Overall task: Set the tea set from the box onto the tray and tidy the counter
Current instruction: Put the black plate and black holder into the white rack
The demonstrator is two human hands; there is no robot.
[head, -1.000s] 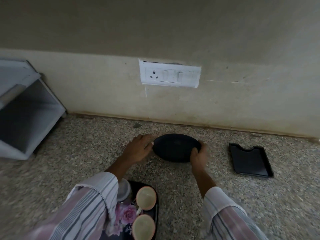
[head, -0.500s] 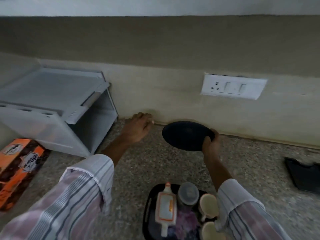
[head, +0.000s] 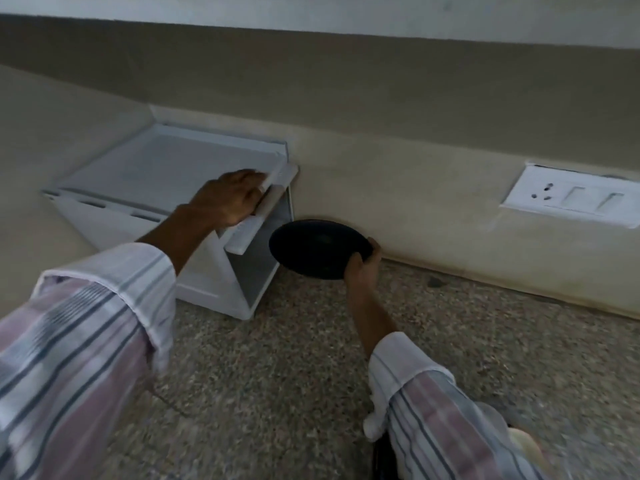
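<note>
Head view: the white shelf unit [head: 166, 188] against the wall, off to the left a moment ago, now fills the left centre, and the left hand [head: 227, 199] has moved from the speckled counter [head: 294, 375] to its front lip, fingers curled over the edge. The right hand [head: 362, 268], thumb on top, pinches the rim of the black plate [head: 317, 249], now raised beside the shelf opening. Judged from this, the plate is being stowed as tidying; the tray is mostly out of view at bottom right.

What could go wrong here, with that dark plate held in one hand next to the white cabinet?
The right hand grips the black plate only at its rim, so it might tip or slip onto the stone counter. The plate is close to the white cabinet, whose flap the left hand holds, so it could knock against that.
</note>
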